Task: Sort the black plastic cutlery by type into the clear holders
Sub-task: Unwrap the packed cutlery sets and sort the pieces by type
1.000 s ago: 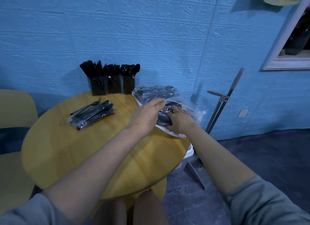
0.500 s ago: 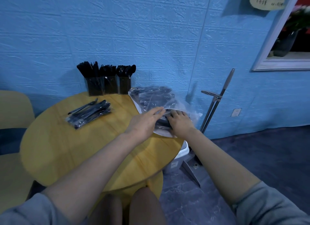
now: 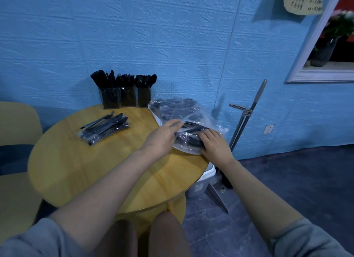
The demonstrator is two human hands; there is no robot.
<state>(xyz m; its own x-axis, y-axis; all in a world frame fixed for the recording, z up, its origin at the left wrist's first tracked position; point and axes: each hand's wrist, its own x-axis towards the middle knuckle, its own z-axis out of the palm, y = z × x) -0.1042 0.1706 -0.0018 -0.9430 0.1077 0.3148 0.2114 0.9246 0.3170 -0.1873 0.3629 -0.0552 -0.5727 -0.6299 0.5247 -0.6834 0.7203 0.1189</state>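
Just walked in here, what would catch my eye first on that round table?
Both hands work at a crinkled clear plastic bag full of black cutlery at the table's right edge: the left hand lies on its near left side, the right hand on its front. Three clear holders packed with black cutlery stand in a row at the back against the blue wall, and a small pile of wrapped cutlery lies left of the hands.

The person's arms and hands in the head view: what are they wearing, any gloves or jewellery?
Both hands, the left hand and the right hand, are bare, with no gloves, and I see no rings or watch. The forearms are uncovered too. Grey-blue sleeves, the left sleeve and the right sleeve, are pushed up near the elbows, soft plain fabric without visible markings.
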